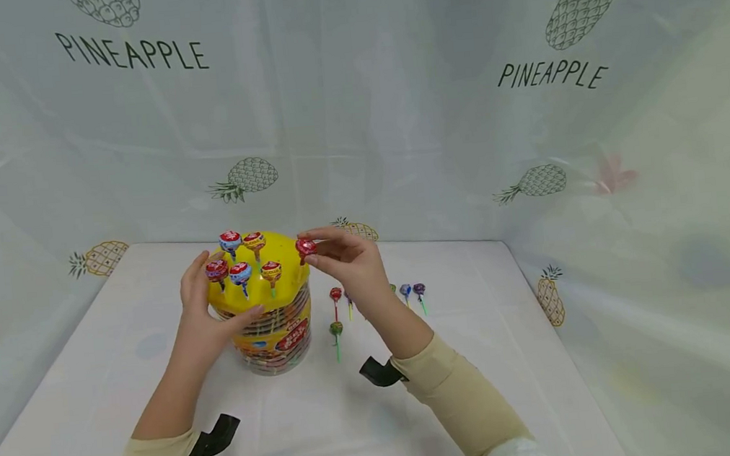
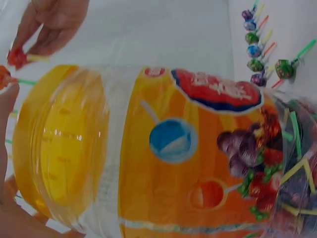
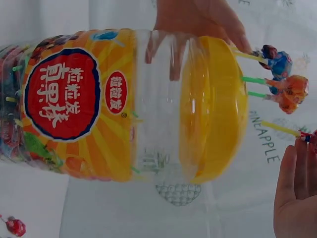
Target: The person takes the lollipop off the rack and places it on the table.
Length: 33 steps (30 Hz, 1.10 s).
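A clear plastic candy jar (image 1: 274,344) with a yellow lid (image 1: 292,285) and an orange label (image 2: 163,183) stands upright on the table. My left hand (image 1: 207,321) grips it at the lid, thumb across the front and fingers round the left side. Several wrapped lollipops, such as an orange one (image 3: 292,94), stand stick-down in the lid. Over the lid's right edge, my right hand (image 1: 355,265) pinches a red lollipop (image 1: 305,248) by its head. Its yellow stick (image 3: 277,128) points down, the tip just apart from the lid.
Right of the jar, several loose lollipops lie in a row on the white table (image 1: 482,377), partly behind my right forearm. A green lollipop (image 1: 336,328) lies in front of that row. Pineapple-printed sheeting (image 1: 397,145) hangs behind and beside the table.
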Tool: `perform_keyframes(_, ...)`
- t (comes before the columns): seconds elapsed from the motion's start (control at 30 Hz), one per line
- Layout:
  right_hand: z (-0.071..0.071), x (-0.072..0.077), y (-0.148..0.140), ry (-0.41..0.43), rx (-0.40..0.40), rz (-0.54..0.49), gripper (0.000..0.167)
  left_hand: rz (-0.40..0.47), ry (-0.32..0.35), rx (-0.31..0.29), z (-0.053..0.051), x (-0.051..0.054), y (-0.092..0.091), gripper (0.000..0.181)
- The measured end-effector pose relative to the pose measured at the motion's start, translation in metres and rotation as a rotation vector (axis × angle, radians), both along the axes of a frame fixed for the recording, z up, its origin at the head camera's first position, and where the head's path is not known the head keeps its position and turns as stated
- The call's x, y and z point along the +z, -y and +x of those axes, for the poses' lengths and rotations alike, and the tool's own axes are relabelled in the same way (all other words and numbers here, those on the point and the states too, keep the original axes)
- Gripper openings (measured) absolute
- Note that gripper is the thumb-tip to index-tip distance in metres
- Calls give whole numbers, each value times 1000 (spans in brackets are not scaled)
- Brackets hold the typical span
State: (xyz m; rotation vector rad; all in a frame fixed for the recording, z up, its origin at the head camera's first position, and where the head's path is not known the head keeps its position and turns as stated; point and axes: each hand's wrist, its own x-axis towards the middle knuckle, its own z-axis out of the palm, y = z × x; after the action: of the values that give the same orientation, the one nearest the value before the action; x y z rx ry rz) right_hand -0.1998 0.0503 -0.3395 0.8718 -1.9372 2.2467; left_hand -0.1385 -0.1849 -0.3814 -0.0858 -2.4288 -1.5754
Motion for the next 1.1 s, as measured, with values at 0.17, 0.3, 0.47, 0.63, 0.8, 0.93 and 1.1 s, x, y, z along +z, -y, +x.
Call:
perform_keyframes(0.17,3,-5,-15,39,-14,-8,26,-57,-13,-79,-10,2,12,100)
perform_keyframes(0.3,3,-15,-27,90,-32,20,27,-84,-2,-137,-18,3,19,106)
perform_keyframes(0.47,2,-31,-40,166,-60,69,27,-86,31,-195,-25,6,23,111)
perform_keyframes(0.63,-1,-50,-50,229,-60,126,27,-100,64,-231,-29,8,26,114)
perform_keyframes(0.8,-7,-70,-58,271,-74,161,27,-102,84,-231,-32,8,27,121)
perform_keyframes(0.93,-14,-87,-66,287,-78,183,28,-100,72,-216,-33,5,25,116)
perform_keyframes(1.1,-23,-112,-76,329,-97,236,26,-92,46,-178,-36,2,19,112)
